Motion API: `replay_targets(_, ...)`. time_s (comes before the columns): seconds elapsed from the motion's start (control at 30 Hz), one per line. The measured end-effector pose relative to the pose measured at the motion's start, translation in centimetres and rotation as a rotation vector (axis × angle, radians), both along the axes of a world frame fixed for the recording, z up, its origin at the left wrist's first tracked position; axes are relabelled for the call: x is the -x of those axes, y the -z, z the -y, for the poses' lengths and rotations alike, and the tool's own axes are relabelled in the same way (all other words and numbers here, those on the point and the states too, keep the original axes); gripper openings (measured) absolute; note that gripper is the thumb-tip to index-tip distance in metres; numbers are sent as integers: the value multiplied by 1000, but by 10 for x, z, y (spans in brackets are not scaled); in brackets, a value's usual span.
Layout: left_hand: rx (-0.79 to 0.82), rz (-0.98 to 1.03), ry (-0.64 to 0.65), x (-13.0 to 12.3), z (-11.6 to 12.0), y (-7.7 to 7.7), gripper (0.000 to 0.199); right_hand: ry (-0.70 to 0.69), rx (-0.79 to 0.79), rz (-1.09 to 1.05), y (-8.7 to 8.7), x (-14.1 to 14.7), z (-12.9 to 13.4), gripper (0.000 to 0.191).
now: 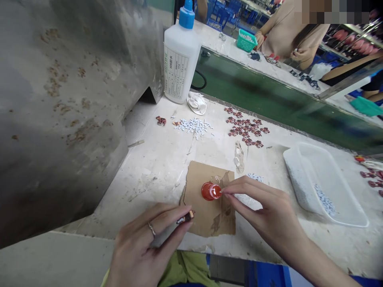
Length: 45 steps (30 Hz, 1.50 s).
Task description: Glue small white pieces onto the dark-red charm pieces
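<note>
Flanking the cardboard (206, 215), squeeze bottle (181, 59), white tray (323, 187)

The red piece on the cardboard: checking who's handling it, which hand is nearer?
Right: the right hand has its fingertips on the red piece; the left hand is apart, below-left of it.

White plastic squeeze bottle (181, 59) with blue nozzle cap carries paper label (177, 72) on front: column of Asian-script characters down left edge, ruled table of small printed rows and columns filling most of label, heading line above table; all print too small and curved to read, brand and numbers uncertain
</note>
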<state>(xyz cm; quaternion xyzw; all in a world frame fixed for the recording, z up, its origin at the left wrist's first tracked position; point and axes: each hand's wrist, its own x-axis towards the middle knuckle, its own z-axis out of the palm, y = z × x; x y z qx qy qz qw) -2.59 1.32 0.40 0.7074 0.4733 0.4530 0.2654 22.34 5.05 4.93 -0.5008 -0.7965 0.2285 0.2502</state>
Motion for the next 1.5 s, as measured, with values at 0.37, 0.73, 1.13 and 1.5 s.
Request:
replay_targets(0.37,14,43,12,-13,3,-3,23,46,-8,-243,-4,8,12,23)
replay_targets(0.73,59,137,92,-24,9,-1,21,16,250,-546,-8,32,24,17)
replay_targets(1.13,7,85,74,-24,8,-3,24,-207,24,-237,-9,21,28,23)
replay_targets(1.5,10,151,74,-35,-3,-11,31,-41,215,-370,-24,20,21,32)
